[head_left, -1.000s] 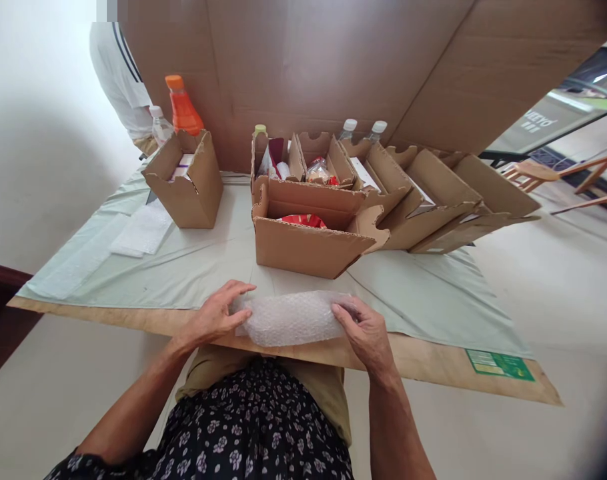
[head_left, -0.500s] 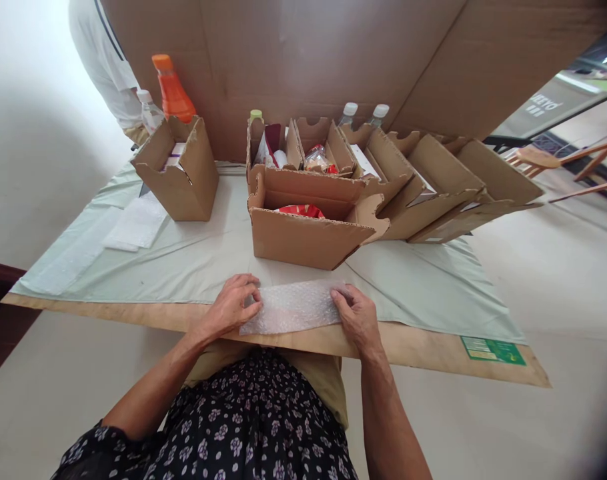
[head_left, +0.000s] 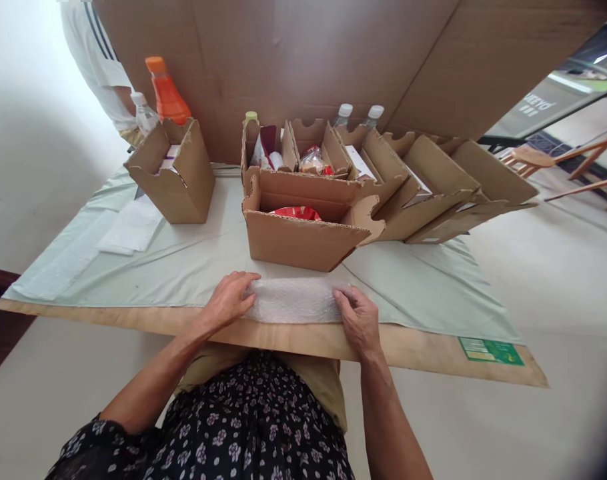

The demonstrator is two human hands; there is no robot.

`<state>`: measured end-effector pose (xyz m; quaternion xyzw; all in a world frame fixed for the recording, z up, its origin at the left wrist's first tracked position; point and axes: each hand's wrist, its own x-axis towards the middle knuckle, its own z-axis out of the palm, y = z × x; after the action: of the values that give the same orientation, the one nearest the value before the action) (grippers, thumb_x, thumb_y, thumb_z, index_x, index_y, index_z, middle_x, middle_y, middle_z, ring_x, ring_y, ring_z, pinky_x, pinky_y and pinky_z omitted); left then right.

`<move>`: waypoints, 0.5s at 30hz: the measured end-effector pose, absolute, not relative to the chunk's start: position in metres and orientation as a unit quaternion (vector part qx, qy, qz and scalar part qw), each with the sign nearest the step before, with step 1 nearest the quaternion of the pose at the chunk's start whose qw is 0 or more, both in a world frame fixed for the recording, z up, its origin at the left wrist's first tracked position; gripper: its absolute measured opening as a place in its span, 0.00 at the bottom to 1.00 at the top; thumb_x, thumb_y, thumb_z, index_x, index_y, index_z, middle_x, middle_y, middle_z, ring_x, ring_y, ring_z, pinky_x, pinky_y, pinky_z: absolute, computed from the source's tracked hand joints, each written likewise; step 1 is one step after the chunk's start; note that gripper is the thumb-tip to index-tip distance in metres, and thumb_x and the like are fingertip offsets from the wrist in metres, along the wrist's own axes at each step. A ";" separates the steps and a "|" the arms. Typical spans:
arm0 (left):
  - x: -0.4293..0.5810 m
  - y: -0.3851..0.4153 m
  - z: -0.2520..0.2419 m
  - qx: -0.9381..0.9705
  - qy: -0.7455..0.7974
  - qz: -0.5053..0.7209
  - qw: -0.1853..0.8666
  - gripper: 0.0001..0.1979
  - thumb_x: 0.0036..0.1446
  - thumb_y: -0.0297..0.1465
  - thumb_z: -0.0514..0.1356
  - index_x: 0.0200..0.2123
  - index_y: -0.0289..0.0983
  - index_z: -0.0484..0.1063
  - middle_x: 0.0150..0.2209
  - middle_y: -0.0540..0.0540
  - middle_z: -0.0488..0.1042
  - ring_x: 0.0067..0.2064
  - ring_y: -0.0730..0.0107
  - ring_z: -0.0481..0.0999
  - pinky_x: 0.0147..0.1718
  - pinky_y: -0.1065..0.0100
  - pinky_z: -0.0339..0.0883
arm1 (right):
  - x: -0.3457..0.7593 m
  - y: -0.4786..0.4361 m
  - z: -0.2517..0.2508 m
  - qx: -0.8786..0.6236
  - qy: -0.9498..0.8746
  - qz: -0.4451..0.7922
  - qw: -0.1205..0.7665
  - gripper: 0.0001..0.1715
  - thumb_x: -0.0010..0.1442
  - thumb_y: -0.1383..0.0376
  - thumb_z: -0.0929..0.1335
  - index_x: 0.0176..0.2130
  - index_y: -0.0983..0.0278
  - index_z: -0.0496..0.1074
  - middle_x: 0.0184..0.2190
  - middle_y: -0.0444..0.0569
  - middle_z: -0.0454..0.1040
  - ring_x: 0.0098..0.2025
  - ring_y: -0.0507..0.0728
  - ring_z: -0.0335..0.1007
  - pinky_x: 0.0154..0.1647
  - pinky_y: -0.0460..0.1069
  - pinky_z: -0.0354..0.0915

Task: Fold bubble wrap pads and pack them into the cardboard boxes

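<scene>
A folded strip of clear bubble wrap [head_left: 296,301] lies lengthwise along the front of the cloth-covered table. At its left end rests my left hand [head_left: 229,298], fingers stretched out and the thumb apart, touching the wrap. My right hand [head_left: 359,317] pinches the right end between thumb and fingers. Just beyond the strip stands an open cardboard box [head_left: 303,241], with a red packet [head_left: 298,213] partly visible inside.
Behind stand several cardboard bins [head_left: 436,163] with packets and bottles. A tall box [head_left: 193,180] stands left, near an orange bottle [head_left: 168,93]. More bubble wrap [head_left: 131,225] lies at left. A person's sleeve [head_left: 91,60] shows behind a cardboard panel [head_left: 303,53].
The bubble wrap now lies straighter and flatter along the table edge. My left hand has straightened its fingers at the left end; my right hand keeps its pinch.
</scene>
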<state>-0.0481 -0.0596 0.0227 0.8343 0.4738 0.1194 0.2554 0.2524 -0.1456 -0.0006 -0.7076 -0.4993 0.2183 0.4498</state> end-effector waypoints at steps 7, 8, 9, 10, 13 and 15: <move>-0.046 -0.036 0.029 0.766 0.510 0.286 0.267 0.37 0.58 0.34 0.61 0.70 0.39 0.56 0.60 0.35 0.70 0.57 0.50 0.74 0.51 0.51 0.73 | 0.265 -0.119 0.006 -0.700 -0.494 0.133 0.499 0.34 0.58 0.48 0.71 0.59 0.61 0.70 0.58 0.59 0.75 0.55 0.65 0.74 0.52 0.62 0.72; -0.040 -0.032 0.030 0.751 0.512 0.317 0.272 0.39 0.58 0.35 0.61 0.71 0.39 0.53 0.62 0.35 0.67 0.59 0.49 0.72 0.51 0.52 0.73 | 0.265 -0.112 0.009 -0.694 -0.498 0.136 0.502 0.35 0.58 0.48 0.71 0.59 0.61 0.70 0.58 0.59 0.75 0.54 0.65 0.74 0.50 0.61 0.73; -0.034 -0.028 0.030 0.740 0.509 0.339 0.278 0.41 0.58 0.36 0.61 0.72 0.40 0.51 0.64 0.34 0.66 0.60 0.49 0.72 0.51 0.52 0.73 | 0.265 -0.104 0.012 -0.687 -0.505 0.140 0.503 0.34 0.58 0.48 0.71 0.58 0.61 0.70 0.57 0.59 0.76 0.53 0.65 0.75 0.49 0.61 0.73; -0.028 -0.024 0.031 0.734 0.504 0.354 0.285 0.42 0.57 0.35 0.61 0.72 0.40 0.50 0.65 0.35 0.65 0.61 0.49 0.71 0.52 0.52 0.72 | 0.264 -0.094 0.015 -0.681 -0.513 0.146 0.502 0.32 0.58 0.48 0.70 0.56 0.61 0.71 0.54 0.58 0.77 0.51 0.64 0.75 0.48 0.60 0.73; -0.010 -0.018 0.036 0.729 0.488 0.363 0.313 0.42 0.57 0.34 0.61 0.72 0.40 0.48 0.64 0.36 0.68 0.60 0.51 0.72 0.54 0.50 0.71 | 0.265 -0.067 0.019 -0.673 -0.522 0.169 0.497 0.23 0.60 0.50 0.67 0.48 0.62 0.73 0.43 0.54 0.80 0.44 0.62 0.76 0.46 0.58 0.73; -0.004 -0.016 0.038 0.726 0.483 0.359 0.332 0.42 0.57 0.33 0.60 0.73 0.41 0.48 0.65 0.36 0.67 0.61 0.52 0.71 0.55 0.50 0.71 | 0.268 -0.054 0.019 -0.672 -0.517 0.177 0.499 0.20 0.61 0.51 0.66 0.46 0.62 0.73 0.39 0.53 0.79 0.41 0.61 0.76 0.44 0.57 0.73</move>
<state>-0.0044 -0.0163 0.0376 0.7264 0.4829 0.3587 0.3324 0.2680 -0.0537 0.0191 -0.6724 -0.5170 0.1766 0.4994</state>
